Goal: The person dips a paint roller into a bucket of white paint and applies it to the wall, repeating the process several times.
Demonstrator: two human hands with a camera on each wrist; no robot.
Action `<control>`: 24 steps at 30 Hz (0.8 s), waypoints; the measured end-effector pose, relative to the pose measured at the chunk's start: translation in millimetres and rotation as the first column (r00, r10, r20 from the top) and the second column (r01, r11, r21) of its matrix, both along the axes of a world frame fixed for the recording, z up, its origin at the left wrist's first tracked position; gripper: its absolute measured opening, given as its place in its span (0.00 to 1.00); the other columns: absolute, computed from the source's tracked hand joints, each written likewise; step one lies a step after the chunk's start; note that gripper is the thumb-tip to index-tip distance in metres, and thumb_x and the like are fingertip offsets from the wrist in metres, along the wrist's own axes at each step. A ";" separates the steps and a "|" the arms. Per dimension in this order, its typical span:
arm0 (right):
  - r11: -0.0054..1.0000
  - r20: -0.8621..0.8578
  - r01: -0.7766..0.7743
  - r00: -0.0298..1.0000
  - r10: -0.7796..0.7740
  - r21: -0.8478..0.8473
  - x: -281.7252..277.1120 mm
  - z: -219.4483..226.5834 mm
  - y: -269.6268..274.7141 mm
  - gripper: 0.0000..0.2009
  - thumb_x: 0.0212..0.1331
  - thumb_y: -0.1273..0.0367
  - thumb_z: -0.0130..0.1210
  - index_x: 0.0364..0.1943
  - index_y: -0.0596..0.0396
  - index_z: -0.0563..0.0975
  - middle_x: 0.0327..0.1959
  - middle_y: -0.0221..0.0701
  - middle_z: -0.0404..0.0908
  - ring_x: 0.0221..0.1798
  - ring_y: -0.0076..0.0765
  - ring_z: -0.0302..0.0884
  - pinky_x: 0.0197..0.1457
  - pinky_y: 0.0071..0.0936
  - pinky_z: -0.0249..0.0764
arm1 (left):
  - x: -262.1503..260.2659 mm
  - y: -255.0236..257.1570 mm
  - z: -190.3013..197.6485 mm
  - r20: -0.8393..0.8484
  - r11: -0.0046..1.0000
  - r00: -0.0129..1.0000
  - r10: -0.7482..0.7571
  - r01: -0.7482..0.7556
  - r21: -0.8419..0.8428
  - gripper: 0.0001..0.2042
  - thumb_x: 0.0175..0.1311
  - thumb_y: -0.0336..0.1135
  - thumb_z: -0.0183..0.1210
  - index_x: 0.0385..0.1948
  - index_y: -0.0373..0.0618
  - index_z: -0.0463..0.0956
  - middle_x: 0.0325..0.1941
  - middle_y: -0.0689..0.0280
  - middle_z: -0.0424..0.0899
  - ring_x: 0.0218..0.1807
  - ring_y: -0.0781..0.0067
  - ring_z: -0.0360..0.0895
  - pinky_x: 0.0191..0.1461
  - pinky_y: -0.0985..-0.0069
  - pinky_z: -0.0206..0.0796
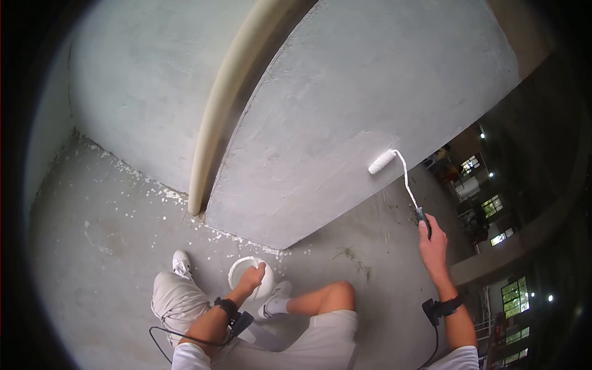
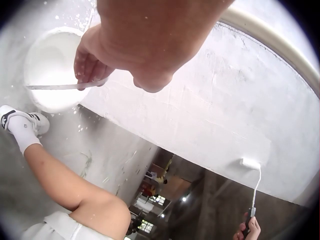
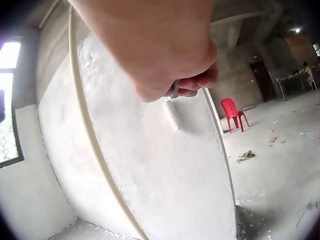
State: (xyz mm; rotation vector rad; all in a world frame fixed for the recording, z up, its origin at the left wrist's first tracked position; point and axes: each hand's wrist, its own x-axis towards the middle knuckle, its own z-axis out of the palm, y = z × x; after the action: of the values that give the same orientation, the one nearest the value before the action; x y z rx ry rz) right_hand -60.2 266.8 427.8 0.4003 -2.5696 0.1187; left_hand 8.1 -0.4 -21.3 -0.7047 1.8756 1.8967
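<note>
My right hand (image 1: 433,245) grips the dark handle (image 1: 423,222) of a paint roller, whose white sleeve (image 1: 382,161) lies against the grey wall panel (image 1: 320,129) near its right edge. In the right wrist view the roller sleeve (image 3: 171,115) shows just beyond the curled fingers of that hand (image 3: 165,55). With its fingers curled round the bucket's strap handle (image 2: 55,87), my left hand (image 2: 135,45) holds a white bucket (image 2: 47,55). In the head view the bucket (image 1: 234,271) is between the legs, below the left hand (image 1: 251,277).
A beige pipe (image 1: 213,111) runs along the wall, left of the panel. White paint spots dot the concrete floor (image 1: 123,228). The right wrist view shows a red chair (image 3: 231,111), plant scraps (image 3: 246,156) on the floor and a window (image 3: 9,110) at the left.
</note>
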 end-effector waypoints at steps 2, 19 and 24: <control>0.999 0.006 0.039 0.999 -0.039 0.007 0.4 -5.8 -1.9 0.16 0.66 0.61 0.47 0.52 0.53 0.75 0.34 0.49 0.80 0.37 0.59 0.78 0.39 0.47 0.71 | -0.4 0.4 0.5 0.005 1.000 1.000 -0.027 0.027 -0.003 0.35 0.62 0.59 0.40 0.36 0.24 0.76 0.32 0.42 0.81 0.37 0.53 0.83 0.52 0.62 0.66; 0.958 0.062 -0.286 0.957 0.285 0.006 -48.6 -19.6 -169.2 0.14 0.67 0.61 0.45 0.51 0.49 0.72 0.23 0.43 0.79 0.29 0.59 0.77 0.32 0.48 0.70 | 0.1 -1.8 -15.8 0.000 0.998 0.999 -0.033 0.033 -0.060 0.37 0.62 0.60 0.39 0.38 0.23 0.76 0.31 0.42 0.81 0.42 0.45 0.81 0.54 0.59 0.64; 0.942 0.049 -0.334 0.942 0.331 0.044 -54.2 -18.8 -198.8 0.12 0.67 0.61 0.45 0.48 0.50 0.71 0.22 0.42 0.78 0.28 0.57 0.77 0.31 0.48 0.69 | 0.2 1.0 -21.6 0.003 0.996 1.000 -0.008 0.008 -0.090 0.36 0.62 0.60 0.38 0.29 0.26 0.79 0.27 0.42 0.81 0.41 0.47 0.81 0.52 0.59 0.65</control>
State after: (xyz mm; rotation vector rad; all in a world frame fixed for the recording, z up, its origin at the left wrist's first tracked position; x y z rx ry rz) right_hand -114.4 68.0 409.0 0.8592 -2.5266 0.1836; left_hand 8.3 0.6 -42.8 -0.7260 1.9704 1.8150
